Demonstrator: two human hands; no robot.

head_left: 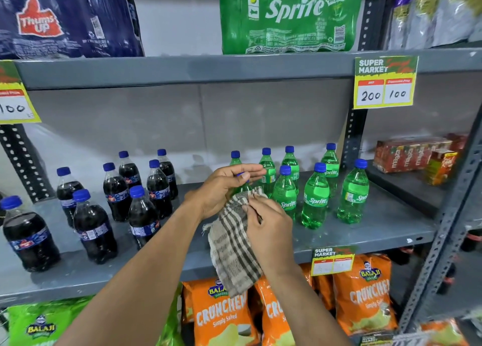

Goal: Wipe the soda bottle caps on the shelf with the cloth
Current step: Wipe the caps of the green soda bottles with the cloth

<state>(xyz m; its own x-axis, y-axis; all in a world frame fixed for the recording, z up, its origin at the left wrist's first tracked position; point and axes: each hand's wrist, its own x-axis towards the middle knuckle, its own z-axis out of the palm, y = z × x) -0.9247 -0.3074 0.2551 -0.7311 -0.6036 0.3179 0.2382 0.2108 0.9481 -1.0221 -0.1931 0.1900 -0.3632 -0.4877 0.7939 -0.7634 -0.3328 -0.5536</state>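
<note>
Two hands worked mid-shelf (339, 244). I curled left hand (224, 186) round green bottle (243, 188) neck, cap (241, 175) peeking out; right hand (268, 220) pinched checked cloth (234, 244). Cloth limp, light; bottle slick, best held at neck.

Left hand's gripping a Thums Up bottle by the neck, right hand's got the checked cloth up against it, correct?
Not quite: the bottle under the left hand is a green Sprite one, not Thums Up. The dark cola bottles stand untouched further left on the shelf. The rest holds: the right hand has the checked cloth up against that bottle. Head view shows it.
</note>
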